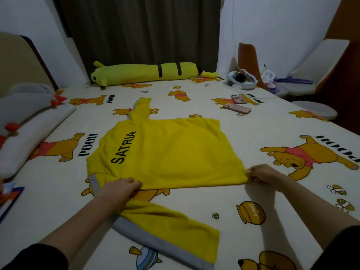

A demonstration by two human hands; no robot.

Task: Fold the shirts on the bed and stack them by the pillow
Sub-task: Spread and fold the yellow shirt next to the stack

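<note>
Yellow shirt [171,151] with grey trim, black SATRIA lettering, spread flat mid-bed, sleeves toward 11 and 6 o'clock

Two bare forearms reach into the head view from its lower corners, each ending in a bare hand: the left hand [124,187] and the right hand [263,175]. Neither hand shows a ring, watch or bracelet, and no glove covers the fingers. Each arm wears a dark, nearly black sleeve: the left sleeve [33,257] sits in the lower left corner, the right sleeve [341,248] in the lower right. Both sleeves end well up the forearm, leaving wrist and lower forearm uncovered. The fabric looks plain, with no print or stripe visible in the dim light.
</note>
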